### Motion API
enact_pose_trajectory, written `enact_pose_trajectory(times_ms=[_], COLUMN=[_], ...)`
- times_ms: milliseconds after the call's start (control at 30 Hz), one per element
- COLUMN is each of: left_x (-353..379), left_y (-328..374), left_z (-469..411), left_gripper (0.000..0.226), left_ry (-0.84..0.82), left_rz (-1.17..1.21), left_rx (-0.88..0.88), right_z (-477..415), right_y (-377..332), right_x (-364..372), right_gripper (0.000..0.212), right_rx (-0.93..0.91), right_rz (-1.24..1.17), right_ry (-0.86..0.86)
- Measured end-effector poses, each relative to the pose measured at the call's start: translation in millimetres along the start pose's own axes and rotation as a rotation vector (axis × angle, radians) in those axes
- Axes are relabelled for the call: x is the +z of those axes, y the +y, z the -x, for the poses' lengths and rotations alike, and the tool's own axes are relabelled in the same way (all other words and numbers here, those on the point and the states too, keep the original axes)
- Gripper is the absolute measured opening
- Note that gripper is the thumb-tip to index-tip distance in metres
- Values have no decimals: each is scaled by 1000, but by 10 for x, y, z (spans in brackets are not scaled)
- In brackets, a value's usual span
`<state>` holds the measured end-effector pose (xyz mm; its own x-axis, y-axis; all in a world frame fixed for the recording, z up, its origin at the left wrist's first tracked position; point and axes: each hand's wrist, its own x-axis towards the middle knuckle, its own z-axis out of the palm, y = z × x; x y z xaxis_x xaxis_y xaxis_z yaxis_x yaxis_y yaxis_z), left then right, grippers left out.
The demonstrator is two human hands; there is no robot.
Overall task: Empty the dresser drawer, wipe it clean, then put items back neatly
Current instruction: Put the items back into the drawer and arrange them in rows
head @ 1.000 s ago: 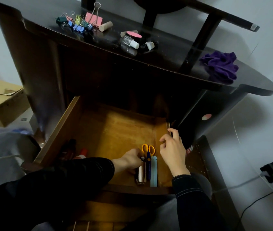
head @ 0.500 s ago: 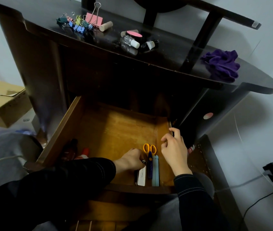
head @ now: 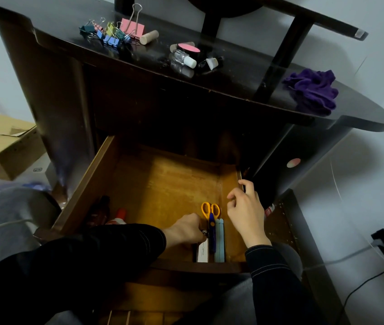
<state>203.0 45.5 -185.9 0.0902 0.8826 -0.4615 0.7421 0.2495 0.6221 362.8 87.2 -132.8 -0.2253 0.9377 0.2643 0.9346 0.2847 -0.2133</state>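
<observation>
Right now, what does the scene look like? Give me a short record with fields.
Drawer: pulled open, mostly bare wood.
Front right of drawer: orange-handled scissors, blue sticks, white card, lined up side by side.
Left hand: inside drawer beside the scissors; grip hidden.
Right hand: one finger on the drawer's right wall, holding nothing.
Dresser top: binder clips, small bottles, purple cloth.

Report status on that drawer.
Left hand at white card beside scissors, grip unclear. Right hand empty, touching drawer wall. Binder clips not yet back in. Nothing blocking.
</observation>
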Motion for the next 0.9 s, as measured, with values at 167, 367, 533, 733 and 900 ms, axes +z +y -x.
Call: enact_pose_trajectory(times_ms=[167,367,533,733,900], left_x=[-2,1,-4,-30,-56], left_y=[13,33,38,39,35], left_z=[33,67,71,71,91], left_gripper=[15,19,15,14,26], left_ry=[-49,-94,-112,-124,-152], left_rz=[8,13,34,93,119], left_rx=[-11,-16,-27,-60,-47], right_z=[0,1,0,2,-6], right_y=[1,1,-7,0,3], right_x=[1,-15,-9,-1,3], right_gripper=[9,9,9,9,9], right_rx=[0,4,3,6,7], right_rz=[-4,3,2,-1,-2], right_ry=[0,-4,-1,3,3])
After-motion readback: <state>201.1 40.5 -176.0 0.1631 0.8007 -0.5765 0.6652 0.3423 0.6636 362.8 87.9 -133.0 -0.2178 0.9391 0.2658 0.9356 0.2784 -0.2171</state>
